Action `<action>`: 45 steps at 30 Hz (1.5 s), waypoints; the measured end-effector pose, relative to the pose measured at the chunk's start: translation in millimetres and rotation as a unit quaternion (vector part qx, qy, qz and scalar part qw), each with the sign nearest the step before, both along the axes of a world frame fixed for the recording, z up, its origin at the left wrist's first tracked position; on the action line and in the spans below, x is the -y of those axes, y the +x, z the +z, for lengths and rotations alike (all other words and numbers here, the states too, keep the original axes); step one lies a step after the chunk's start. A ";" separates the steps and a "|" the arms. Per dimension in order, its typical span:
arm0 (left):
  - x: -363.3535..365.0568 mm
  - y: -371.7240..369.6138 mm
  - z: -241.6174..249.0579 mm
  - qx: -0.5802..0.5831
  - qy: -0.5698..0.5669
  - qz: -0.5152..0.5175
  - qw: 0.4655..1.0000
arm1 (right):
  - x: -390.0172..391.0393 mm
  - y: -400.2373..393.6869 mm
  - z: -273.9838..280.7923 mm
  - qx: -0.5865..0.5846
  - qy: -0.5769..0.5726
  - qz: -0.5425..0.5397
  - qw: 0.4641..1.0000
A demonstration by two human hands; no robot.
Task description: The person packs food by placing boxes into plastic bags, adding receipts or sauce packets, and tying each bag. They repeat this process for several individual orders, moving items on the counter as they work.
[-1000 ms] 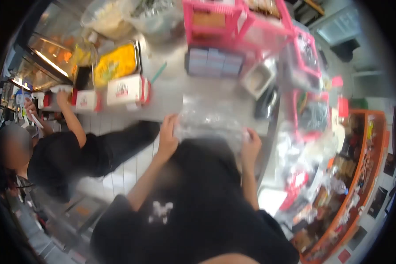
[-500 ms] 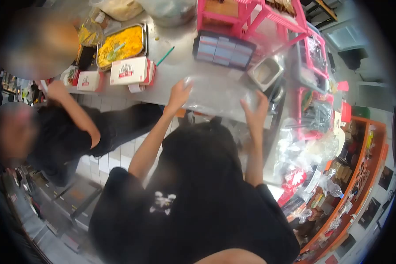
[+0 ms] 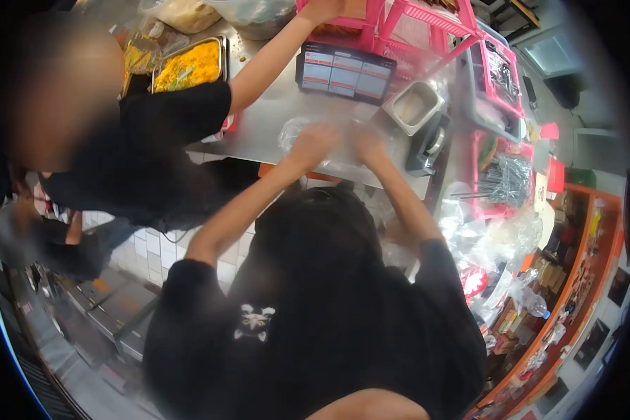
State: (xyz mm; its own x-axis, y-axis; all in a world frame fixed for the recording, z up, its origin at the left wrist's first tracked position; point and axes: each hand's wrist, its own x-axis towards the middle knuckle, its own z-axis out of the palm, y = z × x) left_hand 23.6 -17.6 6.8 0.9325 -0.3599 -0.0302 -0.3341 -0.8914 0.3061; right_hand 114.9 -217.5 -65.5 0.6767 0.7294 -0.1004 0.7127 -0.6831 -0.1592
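My left hand [image 3: 315, 145] and my right hand [image 3: 368, 145] are close together above the steel counter [image 3: 255, 126], near its front edge. Thin clear plastic, seemingly a bag [image 3: 292, 133], shows beside my left hand and around both hands. The fingers of both hands look curled in on this plastic, though motion blurs them. Beyond them a tablet [image 3: 346, 75] with a lit screen stands on the counter. To the right are a rectangular metal container [image 3: 414, 107] and a black tape dispenser [image 3: 429, 148].
A co-worker's arm [image 3: 266, 70] crosses the counter from the left to the pink rack [image 3: 392, 35]. A tray of yellow food [image 3: 192, 66] lies behind that person's sleeve. On the right are a pink basket [image 3: 481, 168] with wrapped items, loose plastic bags [image 3: 462, 231] and orange shelves [image 3: 574, 280].
My hands have come together from wide apart, and their fingers have curled in. The co-worker has leaned in, now reaching to the pink rack and covering the white-and-red boxes.
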 end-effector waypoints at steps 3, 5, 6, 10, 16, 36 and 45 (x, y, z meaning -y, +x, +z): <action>11.6 -1.6 5.3 -0.041 0.135 0.095 0.985 | 14.9 4.7 -6.8 -0.011 0.017 0.027 0.999; 12.1 7.3 1.7 -0.055 0.139 0.114 0.982 | 27.0 3.2 -9.0 0.012 0.031 0.037 0.999; 11.1 8.0 -1.8 -0.074 0.144 0.128 0.978 | 27.6 -1.7 -6.0 0.017 0.000 0.020 1.000; -0.1 7.3 1.6 -0.002 0.002 0.063 0.998 | 16.6 -10.3 26.2 -0.088 -0.031 -0.072 0.993; -85.6 -72.4 19.4 0.240 -0.304 0.536 0.750 | -47.9 -19.9 144.5 -0.219 0.143 0.014 0.965; -193.2 -133.1 -37.7 -0.018 -0.538 0.466 0.702 | -310.6 -33.4 163.7 -0.051 0.209 0.185 0.959; -140.4 -15.7 -78.1 0.076 -0.333 0.410 0.846 | -64.6 2.8 235.3 -0.035 -0.003 0.059 0.998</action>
